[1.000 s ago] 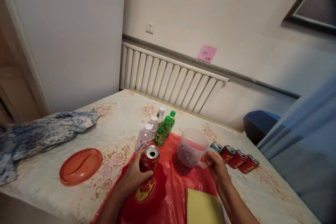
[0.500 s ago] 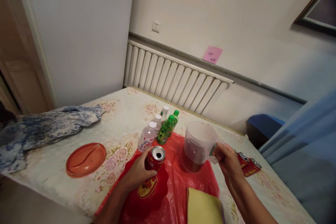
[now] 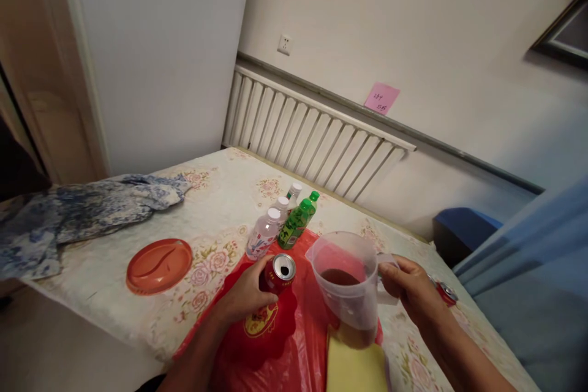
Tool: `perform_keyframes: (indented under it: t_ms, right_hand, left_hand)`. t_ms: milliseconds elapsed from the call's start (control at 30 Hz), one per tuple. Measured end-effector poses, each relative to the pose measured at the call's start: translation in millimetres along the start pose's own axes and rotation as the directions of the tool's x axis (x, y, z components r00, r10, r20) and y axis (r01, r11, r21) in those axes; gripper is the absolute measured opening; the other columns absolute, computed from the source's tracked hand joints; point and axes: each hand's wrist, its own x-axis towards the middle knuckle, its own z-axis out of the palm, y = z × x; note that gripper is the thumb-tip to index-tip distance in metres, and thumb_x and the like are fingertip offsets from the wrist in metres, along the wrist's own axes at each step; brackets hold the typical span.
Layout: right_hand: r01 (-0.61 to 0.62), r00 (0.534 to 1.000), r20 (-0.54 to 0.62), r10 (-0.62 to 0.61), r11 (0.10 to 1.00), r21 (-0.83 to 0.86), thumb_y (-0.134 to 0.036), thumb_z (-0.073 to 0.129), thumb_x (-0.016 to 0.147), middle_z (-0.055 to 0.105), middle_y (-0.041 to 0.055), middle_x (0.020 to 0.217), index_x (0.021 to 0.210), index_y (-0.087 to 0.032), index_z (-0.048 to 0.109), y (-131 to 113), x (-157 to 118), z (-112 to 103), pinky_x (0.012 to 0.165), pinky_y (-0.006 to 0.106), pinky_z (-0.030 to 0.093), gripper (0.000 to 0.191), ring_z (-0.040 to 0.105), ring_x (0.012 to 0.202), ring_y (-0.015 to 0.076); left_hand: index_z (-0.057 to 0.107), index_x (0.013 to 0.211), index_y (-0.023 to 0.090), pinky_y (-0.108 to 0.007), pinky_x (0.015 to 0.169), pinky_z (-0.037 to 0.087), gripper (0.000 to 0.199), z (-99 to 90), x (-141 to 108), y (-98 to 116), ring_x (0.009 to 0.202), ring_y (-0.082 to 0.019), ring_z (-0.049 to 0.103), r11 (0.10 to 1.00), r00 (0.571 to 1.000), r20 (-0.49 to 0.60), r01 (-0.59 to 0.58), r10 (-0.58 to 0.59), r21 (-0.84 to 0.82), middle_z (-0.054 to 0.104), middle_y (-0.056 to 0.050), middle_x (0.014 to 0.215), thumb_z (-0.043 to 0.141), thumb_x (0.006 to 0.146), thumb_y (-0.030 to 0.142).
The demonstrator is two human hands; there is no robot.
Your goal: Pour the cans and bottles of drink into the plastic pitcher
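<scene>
My left hand [image 3: 248,295] is wrapped round an opened red drink can [image 3: 278,275], which stands upright over a scalloped red tray [image 3: 280,337]. In my right hand [image 3: 408,285] is the handle of a clear plastic measuring jug [image 3: 351,300] with dark brown liquid inside. The jug hangs tilted above the red plastic sheet [image 3: 301,355] and overlaps the edge of a folded yellow cloth [image 3: 358,370]. Just beyond the can stand clear bottles with white caps [image 3: 263,236] and green bottles [image 3: 294,226].
An orange-red divided plate [image 3: 159,266] lies on the flowered tablecloth [image 3: 215,196] at left, near a crumpled blue-and-white cloth [image 3: 110,208]. Another red can [image 3: 446,295] is partly hidden behind my right hand. A radiator [image 3: 307,128] runs along the wall behind the table.
The jug has come nearer to me and lower, from the middle of the red sheet to over the yellow cloth's edge, its mouth now showing. My left hand stays on the can.
</scene>
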Motion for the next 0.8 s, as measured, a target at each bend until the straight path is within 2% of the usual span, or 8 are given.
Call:
perform_keyframes:
  t_ms: [300,600,800]
  right_hand:
    - [-0.01,0.992,0.118,0.035,0.978,-0.209,-0.059,0.072,0.069,0.028,-0.0091,0.052,0.059,-0.019,0.049,-8.7,-1.7,7.6,0.051,0.026,0.013,0.047,0.02,0.051,0.0077]
    - [-0.023,0.982,0.171,0.085,0.943,-0.333,-0.06,0.07,0.068,0.028,-0.009,0.051,0.059,-0.021,0.047,-22.6,2.5,15.7,0.05,0.026,0.016,0.046,0.021,0.049,0.0078]
    - [0.001,0.976,0.204,0.081,0.927,-0.375,-0.056,0.07,0.07,0.029,-0.0087,0.05,0.057,-0.02,0.047,-27.8,5.5,21.1,0.048,0.025,0.016,0.044,0.023,0.048,0.0075]
  left_hand:
    - [0.051,0.128,0.023,-0.037,0.109,0.041,0.074,-0.8,-1.1,-2.3,0.123,-0.025,0.056,1.0,1.0,0.001,-0.02,0.02,0.007,0.063,-0.005,0.131,0.065,0.057,0.008]
    - [0.051,0.129,0.024,-0.031,0.107,0.042,0.075,-0.9,-2.9,-3.4,0.124,-0.022,0.056,1.0,1.0,0.004,-0.03,0.03,-0.001,0.061,-0.003,0.135,0.064,0.057,0.007]
    - [0.051,0.128,0.022,-0.032,0.109,0.04,0.074,-1.2,-2.3,-3.4,0.125,-0.023,0.055,0.999,0.999,0.011,-0.036,0.036,0.01,0.062,-0.005,0.134,0.065,0.056,0.007]
